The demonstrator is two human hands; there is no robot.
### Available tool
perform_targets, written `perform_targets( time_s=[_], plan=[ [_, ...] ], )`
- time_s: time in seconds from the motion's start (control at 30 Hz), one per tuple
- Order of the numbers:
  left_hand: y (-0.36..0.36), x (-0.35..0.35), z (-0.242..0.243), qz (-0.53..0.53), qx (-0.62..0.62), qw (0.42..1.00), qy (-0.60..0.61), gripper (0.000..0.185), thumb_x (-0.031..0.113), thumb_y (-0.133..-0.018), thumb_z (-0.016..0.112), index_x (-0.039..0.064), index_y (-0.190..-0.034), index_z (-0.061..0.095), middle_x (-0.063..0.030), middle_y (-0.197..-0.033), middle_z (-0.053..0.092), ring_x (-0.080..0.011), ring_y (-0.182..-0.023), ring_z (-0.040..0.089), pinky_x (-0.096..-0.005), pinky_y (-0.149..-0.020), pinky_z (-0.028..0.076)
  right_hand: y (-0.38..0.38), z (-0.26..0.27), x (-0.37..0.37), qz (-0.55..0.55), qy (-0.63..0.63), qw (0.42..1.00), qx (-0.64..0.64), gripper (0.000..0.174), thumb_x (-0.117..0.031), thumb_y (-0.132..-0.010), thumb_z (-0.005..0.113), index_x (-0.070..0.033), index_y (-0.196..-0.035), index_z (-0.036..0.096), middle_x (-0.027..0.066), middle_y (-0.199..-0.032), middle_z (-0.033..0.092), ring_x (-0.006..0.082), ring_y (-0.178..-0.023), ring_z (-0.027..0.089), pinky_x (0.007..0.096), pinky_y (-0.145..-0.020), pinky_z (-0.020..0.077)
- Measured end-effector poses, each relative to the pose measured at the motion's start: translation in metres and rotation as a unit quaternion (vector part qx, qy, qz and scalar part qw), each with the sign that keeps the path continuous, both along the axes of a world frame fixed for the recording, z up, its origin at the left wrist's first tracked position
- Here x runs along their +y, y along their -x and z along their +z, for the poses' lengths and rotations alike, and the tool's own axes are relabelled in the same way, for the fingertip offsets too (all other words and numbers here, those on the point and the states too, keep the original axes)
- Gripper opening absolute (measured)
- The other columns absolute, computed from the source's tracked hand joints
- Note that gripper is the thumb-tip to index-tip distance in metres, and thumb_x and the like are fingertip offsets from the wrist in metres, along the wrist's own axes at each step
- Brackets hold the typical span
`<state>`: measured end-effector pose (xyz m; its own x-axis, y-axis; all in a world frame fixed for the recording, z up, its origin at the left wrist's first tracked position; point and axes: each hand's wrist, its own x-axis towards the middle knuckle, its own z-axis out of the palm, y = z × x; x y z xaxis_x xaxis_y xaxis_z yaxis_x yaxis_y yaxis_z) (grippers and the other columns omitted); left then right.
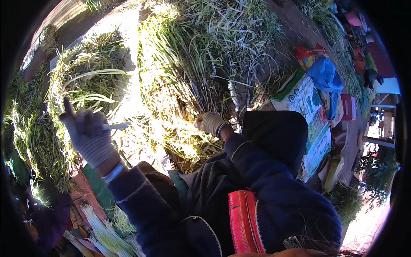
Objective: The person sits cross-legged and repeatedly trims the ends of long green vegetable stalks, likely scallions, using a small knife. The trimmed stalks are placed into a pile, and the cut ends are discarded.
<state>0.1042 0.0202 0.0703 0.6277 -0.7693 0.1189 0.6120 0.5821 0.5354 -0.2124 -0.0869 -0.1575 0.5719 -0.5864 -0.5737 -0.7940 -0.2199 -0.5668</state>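
My left hand (91, 135), in a pale ribbed work glove, is raised at the left with one finger pointing up and the others curled. A slim pale strip (116, 126) sticks out from its inner side; glare hides whether it is a stalk or a blade. My right hand (210, 123), gloved too, is curled in front of my knee at the lower edge of a big heap of long green stalks (179, 54). What its fingers may hold is hidden. Loose trimmed leaves and straw (192, 146) lie below it on the ground in strong sunlight.
A second green heap (96, 54) lies at the upper left. Cleaned white-stemmed bunches (101, 225) rest by bricks (88, 191) at the lower left. On my right are printed sacks (301, 93), a blue plastic bag (326, 75) and a pink plastic item (348, 107).
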Motion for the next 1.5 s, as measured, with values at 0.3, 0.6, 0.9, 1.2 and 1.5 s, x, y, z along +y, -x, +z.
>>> perform_targets(
  time_s=[0.3, 0.6, 0.9, 1.2, 1.5],
  plan=[
    [0.029, -0.020, -0.012, 0.066, 0.064, 0.984, -0.154, 0.038, 0.027, -0.104, 0.048, 0.001, -0.131, 0.055, 0.0083, -0.055, 0.023, -0.0051, -0.045, 0.020, -0.0228, -0.045, 0.025, -0.014, -0.040, -0.090, -0.276, 0.253, 0.927, -0.029, 0.026, -0.034, -0.090, 0.060, -0.012, -0.096, 0.072, 0.0204, -0.085, 0.070, 0.0395, -0.084, 0.068, 0.0473, -0.075, 0.0543],
    [0.080, -0.033, -0.079, -0.031, 0.134, 0.948, -0.287, 0.024, 0.021, -0.100, 0.057, 0.006, -0.117, 0.062, 0.0091, -0.056, 0.019, -0.0042, -0.044, 0.017, -0.0225, -0.040, 0.017, -0.035, -0.071, -0.113, -0.227, 0.265, 0.937, 0.007, 0.034, -0.033, -0.081, 0.069, -0.004, -0.099, 0.065, 0.0207, -0.090, 0.069, 0.0395, -0.085, 0.066, 0.0491, -0.076, 0.0528],
    [0.099, -0.039, -0.084, -0.062, 0.097, 0.942, -0.316, 0.021, 0.019, -0.099, 0.058, 0.005, -0.113, 0.063, 0.0098, -0.053, 0.020, -0.0036, -0.040, 0.017, -0.0225, -0.037, 0.016, -0.034, -0.065, -0.130, -0.228, 0.219, 0.949, 0.011, 0.031, -0.030, -0.079, 0.070, -0.004, -0.097, 0.068, 0.0246, -0.087, 0.068, 0.0405, -0.084, 0.066, 0.0480, -0.075, 0.0525],
    [0.111, -0.046, -0.077, -0.063, 0.088, 0.933, -0.344, 0.018, 0.017, -0.098, 0.059, 0.004, -0.109, 0.064, 0.0092, -0.053, 0.020, -0.0045, -0.040, 0.017, -0.0244, -0.038, 0.015, -0.008, -0.023, -0.086, -0.473, -0.160, 0.743, -0.445, 0.018, -0.009, -0.085, 0.070, -0.006, -0.102, 0.070, -0.0019, -0.087, 0.067, 0.0159, -0.077, 0.064, 0.0288, -0.070, 0.0504],
    [0.133, -0.064, -0.070, -0.049, -0.022, 0.923, -0.380, 0.022, 0.014, -0.091, 0.068, -0.003, -0.106, 0.068, -0.0136, -0.080, 0.071, -0.0078, -0.036, 0.039, -0.0230, -0.034, 0.031, 0.003, 0.078, -0.021, -0.317, -0.330, 0.744, -0.487, 0.026, -0.012, -0.087, 0.073, -0.004, -0.111, 0.066, 0.0040, -0.089, 0.070, 0.0138, -0.075, 0.067, 0.0262, -0.064, 0.0537]
  ],
)
